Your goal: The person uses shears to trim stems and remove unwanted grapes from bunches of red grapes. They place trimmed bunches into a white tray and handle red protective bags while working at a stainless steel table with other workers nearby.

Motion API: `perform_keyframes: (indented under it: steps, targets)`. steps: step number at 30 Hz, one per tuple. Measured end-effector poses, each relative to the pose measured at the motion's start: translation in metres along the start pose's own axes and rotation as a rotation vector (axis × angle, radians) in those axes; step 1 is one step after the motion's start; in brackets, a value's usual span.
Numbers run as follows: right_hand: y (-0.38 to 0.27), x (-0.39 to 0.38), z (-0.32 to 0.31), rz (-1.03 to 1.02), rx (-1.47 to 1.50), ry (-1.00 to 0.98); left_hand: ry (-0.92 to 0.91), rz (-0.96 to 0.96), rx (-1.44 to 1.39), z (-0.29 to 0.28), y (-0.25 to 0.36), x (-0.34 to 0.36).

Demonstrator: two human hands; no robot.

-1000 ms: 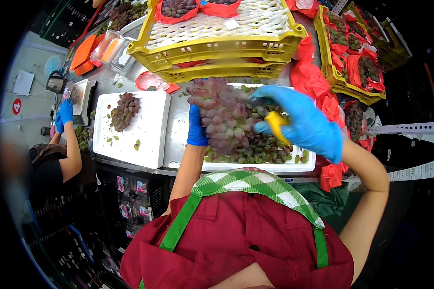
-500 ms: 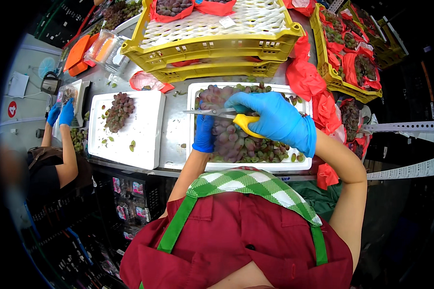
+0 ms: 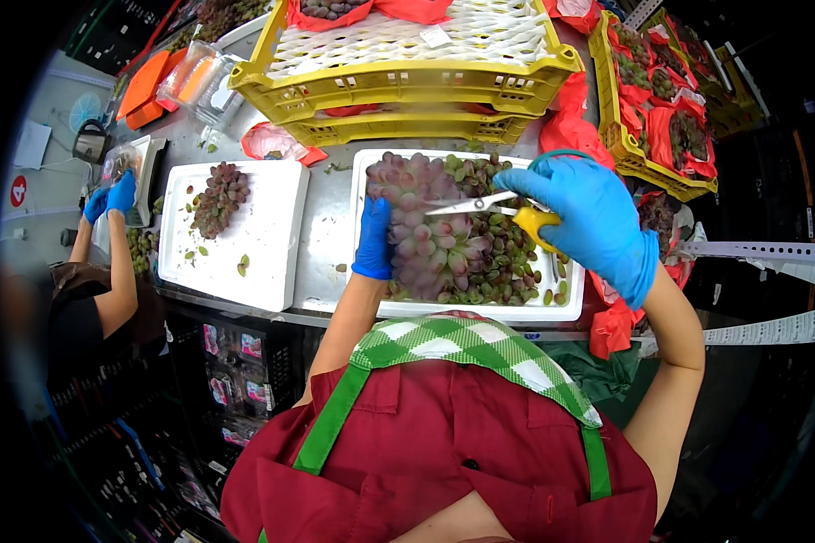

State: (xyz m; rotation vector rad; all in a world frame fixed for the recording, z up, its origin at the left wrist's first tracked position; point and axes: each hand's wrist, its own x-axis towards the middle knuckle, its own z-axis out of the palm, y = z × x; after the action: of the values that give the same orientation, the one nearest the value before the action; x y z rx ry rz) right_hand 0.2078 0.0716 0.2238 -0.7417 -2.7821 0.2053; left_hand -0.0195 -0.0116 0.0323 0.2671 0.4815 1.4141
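Note:
My left hand (image 3: 372, 241), in a blue glove, grips the left side of a large purple-green bunch of grapes (image 3: 430, 240), its fingers partly hidden by the fruit. The bunch is held above a white foam tray (image 3: 360, 181) that also contains loose grapes (image 3: 516, 271). In my right hand (image 3: 598, 217), also blue-gloved, are yellow-handled scissors (image 3: 536, 226). Their blades point left over the grapes. To the left, a second white foam tray (image 3: 254, 244) bears another grape bunch (image 3: 220, 201) and a few loose grapes.
Stacked yellow crates (image 3: 407, 86) stand behind the trays. Another yellow crate (image 3: 666, 181) at the right holds grapes in red paper. Clear plastic boxes (image 3: 210, 90) and orange pieces (image 3: 145, 90) lie at the back left. A co-worker's blue-gloved hands (image 3: 110, 195) work at far left.
My right hand has drawn back to the right with the scissors, uncovering more of the bunch. My left hand stays at the bunch's left side, shifted slightly left.

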Motion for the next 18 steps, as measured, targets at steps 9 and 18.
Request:
perform_keyframes:
  steps: [9,18]
  targets:
    - [-0.019,0.007,0.001,-0.227,-0.603,-0.006,0.153,0.001,0.133,0.004,0.003,0.003]
    - [-0.028,0.016,0.011,-0.338,-0.722,-0.089,0.252,0.122,0.403,0.04,-0.001,-0.002]
